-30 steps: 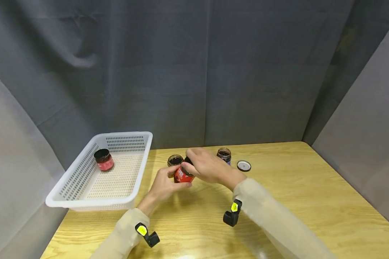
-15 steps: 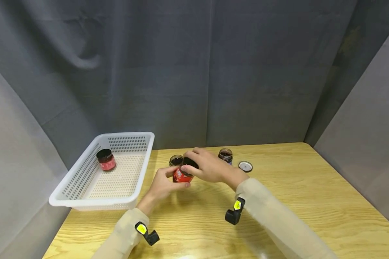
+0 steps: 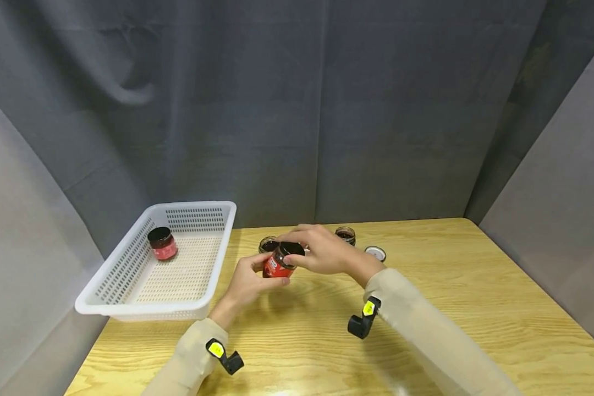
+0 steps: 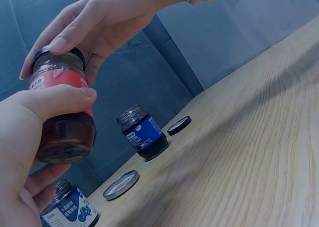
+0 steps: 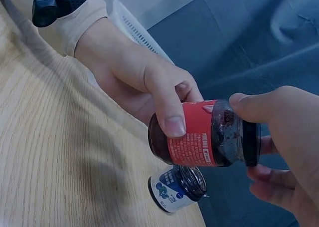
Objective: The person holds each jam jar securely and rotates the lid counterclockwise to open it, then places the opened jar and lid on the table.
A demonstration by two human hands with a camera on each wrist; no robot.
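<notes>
Both the left hand (image 3: 249,281) and the right hand (image 3: 326,252) grip a red-labelled jar (image 5: 197,132), tilted above the wooden table (image 3: 435,313): the left round its body, the right at its black lid (image 3: 293,249). Just beyond stands an open white-and-blue jar (image 4: 75,210); farther right, an open blue jar (image 4: 144,135) between a nearer lid (image 4: 121,185) and a farther lid (image 4: 179,125). Well left, a white basket (image 3: 220,250) holds a pink-labelled jar (image 3: 163,247).

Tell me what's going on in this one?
A person's left grip holds a red-labelled jar above the table, and the right grip holds the black lid on top. Two open blue-labelled jars and two loose lids are on the table; a lidded jar sits in the white basket.
</notes>
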